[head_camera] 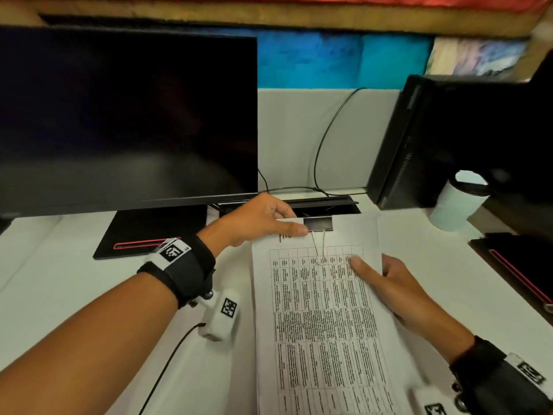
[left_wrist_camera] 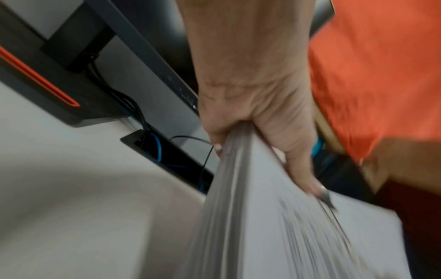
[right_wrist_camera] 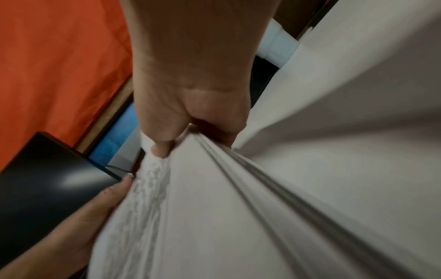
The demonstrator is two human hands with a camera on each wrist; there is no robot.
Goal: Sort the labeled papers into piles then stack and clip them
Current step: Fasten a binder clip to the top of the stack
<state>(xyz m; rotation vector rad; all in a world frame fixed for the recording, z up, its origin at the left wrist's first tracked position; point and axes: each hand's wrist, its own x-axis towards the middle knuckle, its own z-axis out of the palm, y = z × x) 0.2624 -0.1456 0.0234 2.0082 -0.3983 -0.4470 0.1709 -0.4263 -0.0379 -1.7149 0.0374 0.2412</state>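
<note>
A thick stack of printed papers with a table on the top sheet is held above the white desk. A black binder clip with silver wire handles clamps its far edge. My left hand pinches the stack's far left corner, thumb on top beside the clip. In the left wrist view that left hand grips the paper stack at its edge. My right hand holds the right edge, thumb on top and fingers under. The right wrist view shows the right hand pinching the layered sheets.
A dark monitor stands at the back left on a black base with a red stripe. A cable slot lies behind the papers. A black computer case and a white cup stand at the right.
</note>
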